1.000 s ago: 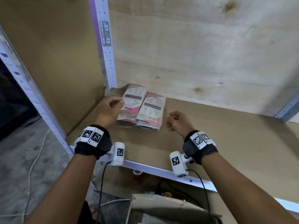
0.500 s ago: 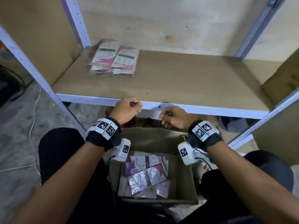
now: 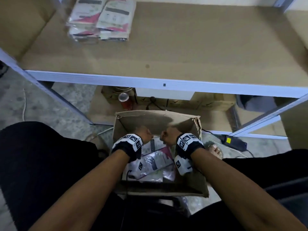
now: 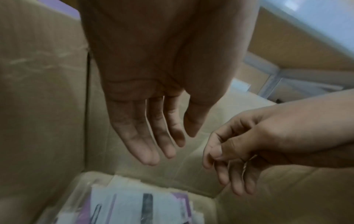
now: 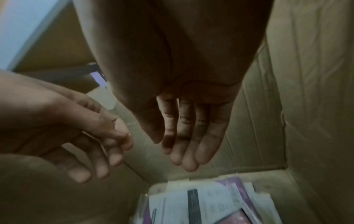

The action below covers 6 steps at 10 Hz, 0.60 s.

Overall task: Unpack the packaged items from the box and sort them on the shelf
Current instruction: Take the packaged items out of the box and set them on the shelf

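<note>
An open cardboard box stands on the floor between my knees. Several clear-wrapped packets with white and purple cards lie at its bottom, also seen as packets and packets. My left hand and right hand reach down inside the box, side by side, above the packets. In the wrist views the left hand and right hand have straight, relaxed fingers and hold nothing. Two stacks of pink-and-white packets lie on the shelf at the back left.
The shelf's white front rail runs across above the box. Under it sit a red can, cables and a black power adapter. My knees flank the box; a bare foot is right of it.
My hands left the shelf packets, passed the rail, and dropped into the box. The view tilted down from the shelf to the box.
</note>
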### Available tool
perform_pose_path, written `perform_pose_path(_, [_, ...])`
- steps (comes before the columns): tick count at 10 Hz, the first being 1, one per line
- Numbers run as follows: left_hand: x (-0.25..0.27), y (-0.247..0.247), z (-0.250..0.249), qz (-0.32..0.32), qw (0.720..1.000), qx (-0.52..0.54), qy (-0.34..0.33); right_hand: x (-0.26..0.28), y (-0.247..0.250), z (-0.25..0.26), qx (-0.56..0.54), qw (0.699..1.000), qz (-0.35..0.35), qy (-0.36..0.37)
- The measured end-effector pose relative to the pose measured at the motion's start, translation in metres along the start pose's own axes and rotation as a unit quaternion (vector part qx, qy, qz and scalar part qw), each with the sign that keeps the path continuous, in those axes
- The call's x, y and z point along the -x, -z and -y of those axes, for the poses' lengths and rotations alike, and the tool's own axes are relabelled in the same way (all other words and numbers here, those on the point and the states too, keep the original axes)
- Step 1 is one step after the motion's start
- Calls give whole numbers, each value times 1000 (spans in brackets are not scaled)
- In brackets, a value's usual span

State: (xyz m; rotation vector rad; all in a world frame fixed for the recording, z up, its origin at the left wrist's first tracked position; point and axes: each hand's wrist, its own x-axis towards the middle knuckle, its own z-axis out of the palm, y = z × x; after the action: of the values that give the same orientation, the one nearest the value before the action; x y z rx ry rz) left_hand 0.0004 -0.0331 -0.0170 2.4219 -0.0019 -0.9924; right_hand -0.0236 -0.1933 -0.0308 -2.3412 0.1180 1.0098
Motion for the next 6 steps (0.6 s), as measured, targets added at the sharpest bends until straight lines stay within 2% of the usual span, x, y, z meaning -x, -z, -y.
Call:
perform_pose_path(1, [-20, -14, 21, 14, 998, -38, 41, -22, -24, -3, 73, 997, -23, 0])
perform_pose_path(3, [-41, -44, 64, 27, 990, -15, 137, -55, -76, -22, 193, 979, 9, 59])
perform_pose_path(4, [-45, -51, 76, 49, 986, -10, 159, -69, -96, -33, 227, 971, 22, 64])
perform_pose_path(6, [-50, -57, 88, 29, 984, -66, 162, -86, -108, -33, 279, 957, 3, 77])
